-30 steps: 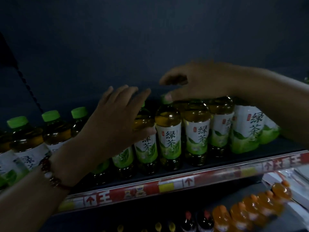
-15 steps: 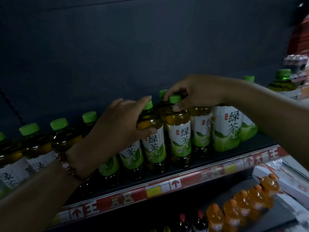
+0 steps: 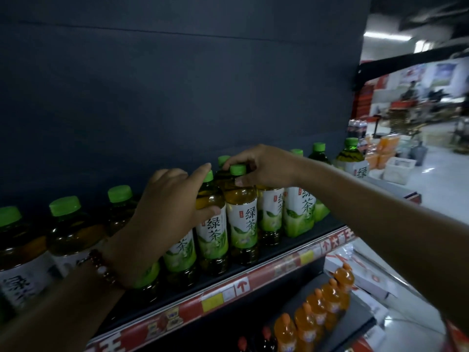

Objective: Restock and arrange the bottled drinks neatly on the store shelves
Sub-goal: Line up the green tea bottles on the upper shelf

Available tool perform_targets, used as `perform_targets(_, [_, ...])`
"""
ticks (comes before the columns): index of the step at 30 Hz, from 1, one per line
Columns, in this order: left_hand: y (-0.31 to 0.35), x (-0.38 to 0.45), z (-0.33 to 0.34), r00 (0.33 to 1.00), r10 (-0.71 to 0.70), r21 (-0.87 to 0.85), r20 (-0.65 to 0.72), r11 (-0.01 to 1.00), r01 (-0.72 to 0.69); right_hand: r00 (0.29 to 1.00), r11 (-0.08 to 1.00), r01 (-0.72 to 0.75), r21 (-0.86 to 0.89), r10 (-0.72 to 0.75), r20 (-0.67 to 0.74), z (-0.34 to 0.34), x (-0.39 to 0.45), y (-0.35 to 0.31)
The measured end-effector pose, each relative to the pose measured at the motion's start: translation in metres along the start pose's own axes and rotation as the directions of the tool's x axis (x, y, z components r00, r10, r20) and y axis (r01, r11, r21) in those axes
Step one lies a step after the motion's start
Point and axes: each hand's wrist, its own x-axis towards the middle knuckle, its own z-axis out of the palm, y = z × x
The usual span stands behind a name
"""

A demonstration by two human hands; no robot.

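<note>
Two hands on the green tea bottles (image 3: pixel 242 219) lined along the shelf (image 3: pixel 276 270). Left hand (image 3: pixel 167 207) wraps one bottle's shoulder, thumb on the front. Right hand (image 3: pixel 261 166) pinches the neighbouring bottle's green cap (image 3: pixel 237 169), it seems; fingertips partly hidden. Orange drink bottles (image 3: pixel 319 311) on the lower shelf.

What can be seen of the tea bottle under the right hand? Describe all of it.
The tea bottle is clear plastic, filled with amber tea, with a bright green screw cap. A white label with green leaf art and dark Chinese characters wraps its middle. It stands upright at the front of the shelf, packed between like bottles. The right hand pinches it at the neck just under the cap, thumb in front. The left hand grips the neighbouring bottle on its left.
</note>
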Motion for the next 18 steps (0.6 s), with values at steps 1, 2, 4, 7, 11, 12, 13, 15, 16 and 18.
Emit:
perform_targets(1, [-0.002, 0.0, 0.001, 1.0, 0.012, -0.004, -0.013, 1.0, -0.012, 1.0, 1.0, -0.016, 0.012, 0.017, -0.023, 0.001, -0.001, -0.002])
perform_targets(2, [-0.004, -0.001, 0.002, 0.999, 0.019, -0.013, -0.032, 1.0, -0.02, 0.999, 1.0, -0.025, 0.013, 0.026, -0.042, 0.004, -0.002, -0.006])
perform_targets(4, [-0.005, 0.003, 0.003, 0.998, 0.039, -0.018, -0.044, 0.999, -0.04, 0.996, 0.998, -0.033, 0.046, 0.036, -0.079, 0.006, -0.004, -0.008])
perform_targets(7, [-0.003, 0.001, 0.002, 0.999, 0.04, 0.026, -0.034, 0.999, -0.039, 0.99, 0.992, -0.018, 0.121, 0.035, -0.137, 0.011, -0.01, -0.004])
perform_targets(11, [0.001, 0.001, 0.005, 0.998, 0.017, 0.145, -0.058, 0.989, -0.008, 0.911, 0.998, -0.013, 0.055, 0.034, -0.411, -0.026, -0.026, 0.017])
perform_targets(12, [0.005, 0.003, 0.006, 0.996, 0.016, 0.158, -0.088, 0.987, -0.002, 0.897, 0.999, -0.029, 0.028, 0.038, -0.44, -0.039, -0.028, 0.029])
perform_targets(13, [0.01, 0.005, 0.007, 0.992, 0.024, 0.162, -0.127, 0.987, -0.003, 0.906, 0.998, -0.058, -0.016, 0.046, -0.42, -0.049, -0.028, 0.041])
perform_targets(15, [0.027, 0.015, 0.015, 0.989, 0.037, 0.168, -0.147, 0.986, -0.012, 0.964, 0.988, -0.11, -0.11, 0.079, -0.253, -0.059, -0.026, 0.067])
perform_targets(16, [0.037, 0.022, 0.021, 0.991, 0.037, 0.174, -0.132, 0.985, -0.013, 0.984, 0.983, -0.119, -0.138, 0.098, -0.151, -0.058, -0.023, 0.081])
perform_targets(18, [0.05, 0.032, 0.03, 0.994, 0.015, 0.18, -0.107, 0.984, 0.004, 0.996, 0.978, -0.082, -0.191, 0.077, -0.036, -0.051, -0.019, 0.104])
